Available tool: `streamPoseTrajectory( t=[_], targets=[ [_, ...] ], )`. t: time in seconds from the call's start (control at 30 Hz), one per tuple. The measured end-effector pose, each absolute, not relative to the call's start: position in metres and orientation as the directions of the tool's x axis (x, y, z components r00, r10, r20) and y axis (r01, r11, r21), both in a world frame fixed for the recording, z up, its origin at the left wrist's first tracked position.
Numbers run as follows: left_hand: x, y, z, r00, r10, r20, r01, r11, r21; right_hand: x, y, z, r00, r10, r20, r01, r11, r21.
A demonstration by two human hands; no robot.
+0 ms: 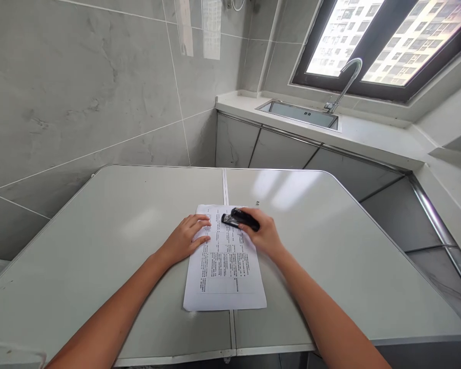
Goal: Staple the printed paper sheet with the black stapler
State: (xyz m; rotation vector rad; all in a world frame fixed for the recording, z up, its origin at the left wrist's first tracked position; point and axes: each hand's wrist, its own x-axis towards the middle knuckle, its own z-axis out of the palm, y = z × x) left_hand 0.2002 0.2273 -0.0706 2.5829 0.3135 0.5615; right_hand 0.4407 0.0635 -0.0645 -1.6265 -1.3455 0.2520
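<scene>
Printed paper (225, 282) lies on a pale folding table, across its centre seam; I cannot tell how many sheets there are. My left hand (187, 236) rests on the paper's left edge, fingers stretched and slightly apart, with nothing in it. A black stapler (240, 219) is in my right hand (264, 231), whose fingers wrap round its right end. The stapler's nose points left over the upper part of the page. Whether its jaws touch the paper is hard to make out.
The folding table (330, 266) fills the foreground. A tiny bit of something (257, 203) lies just beyond the paper. Behind stands a counter with a sink (299, 114) and a faucet (346, 84) under a window. A grey tiled wall (100, 77) rises at the left.
</scene>
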Motion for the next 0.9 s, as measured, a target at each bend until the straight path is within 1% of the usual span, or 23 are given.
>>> streamPoseTrajectory(
  t=[0.07,0.13,0.27,0.33,0.4,0.53,0.67,0.73,0.9],
  targets=[
    [0.201,0.225,-0.074,0.932,0.235,0.277,0.105,-0.904,0.414,0.466,0.059,-0.061,0.442,0.806,0.394,0.665,0.000,-0.747],
    [0.201,0.224,-0.076,0.952,0.211,0.224,0.118,-0.923,0.366,0.491,0.052,-0.058,0.457,0.808,0.372,0.697,-0.066,-0.714],
    [0.199,0.227,-0.079,0.953,0.247,0.174,0.176,-0.923,0.342,0.525,0.038,-0.057,0.403,0.874,0.272,0.756,-0.150,-0.638],
    [0.198,0.230,-0.079,0.947,0.273,0.170,0.205,-0.919,0.337,0.532,0.034,-0.059,0.384,0.895,0.225,0.762,-0.169,-0.626],
    [0.197,0.231,-0.079,0.943,0.285,0.170,0.217,-0.917,0.335,0.534,0.033,-0.061,0.334,0.922,0.198,0.756,-0.136,-0.641],
    [0.197,0.232,-0.080,0.943,0.289,0.166,0.220,-0.914,0.340,0.529,0.035,-0.058,0.190,0.962,0.194,0.741,-0.011,-0.671],
    [0.197,0.232,-0.081,0.940,0.298,0.164,0.226,-0.907,0.355,0.522,0.036,-0.053,0.083,0.983,0.165,0.730,0.052,-0.682],
    [0.197,0.232,-0.081,0.946,0.284,0.159,0.211,-0.907,0.364,0.519,0.037,-0.054,0.084,0.982,0.170,0.738,0.053,-0.673],
    [0.195,0.233,-0.079,0.955,0.257,0.147,0.185,-0.906,0.382,0.510,0.044,-0.062,0.189,0.953,0.235,0.781,-0.001,-0.625]
  ],
)
